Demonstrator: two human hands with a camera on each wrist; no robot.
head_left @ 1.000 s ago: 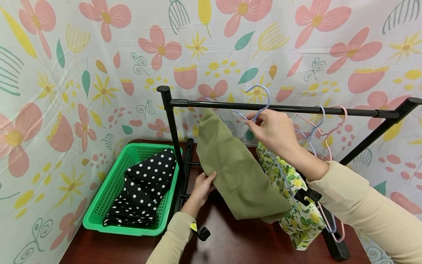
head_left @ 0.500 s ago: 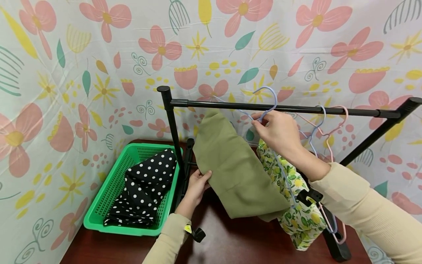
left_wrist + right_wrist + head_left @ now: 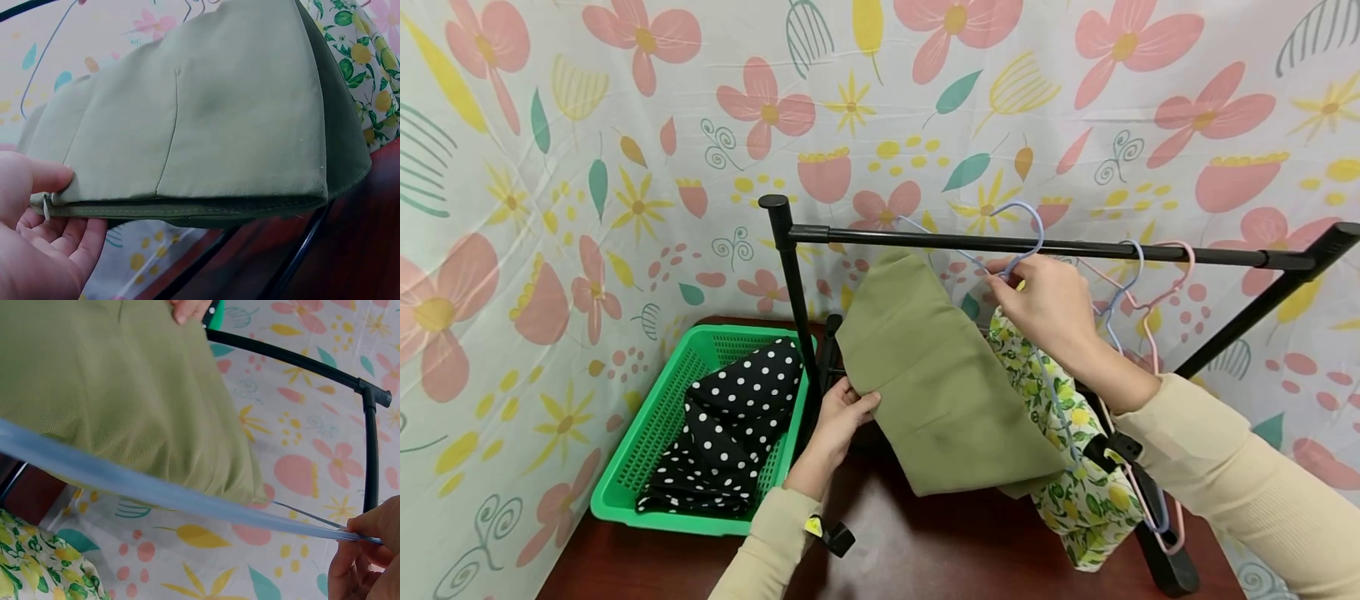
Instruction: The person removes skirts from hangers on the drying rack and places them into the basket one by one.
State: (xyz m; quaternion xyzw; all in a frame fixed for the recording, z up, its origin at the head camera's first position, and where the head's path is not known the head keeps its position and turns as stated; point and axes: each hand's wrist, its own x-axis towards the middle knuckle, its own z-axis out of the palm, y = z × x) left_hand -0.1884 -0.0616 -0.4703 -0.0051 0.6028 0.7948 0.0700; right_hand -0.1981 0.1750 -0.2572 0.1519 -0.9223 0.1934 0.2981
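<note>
An olive-green garment [image 3: 940,392], apparently a skirt with stitched darts, hangs slanted below the rack's bar. My left hand [image 3: 837,421] pinches its open, stitched edge, thumb on the outer face, beside a small zipper pull [image 3: 46,206]. With thumb and fingertips, my right hand [image 3: 1048,304] holds a light-blue clothes hanger [image 3: 1040,227] just under its hook. That hook rises above the bar. In the right wrist view the hanger's near arm [image 3: 131,480] crosses in front of the garment, while its other arm meets the garment's corner and is partly hidden there.
The black clothes rack [image 3: 910,240] spans the scene. On its right hang a blue hanger [image 3: 1138,254], a pink hanger [image 3: 1187,258] and lemon-print fabric [image 3: 1078,500]. At left, a green basket [image 3: 625,492] holds polka-dot cloth [image 3: 730,425] on the dark red table [image 3: 910,550].
My right hand and the blue hanger have shifted right along the bar. My left hand has moved slightly left, and the garment now shows a broader face.
</note>
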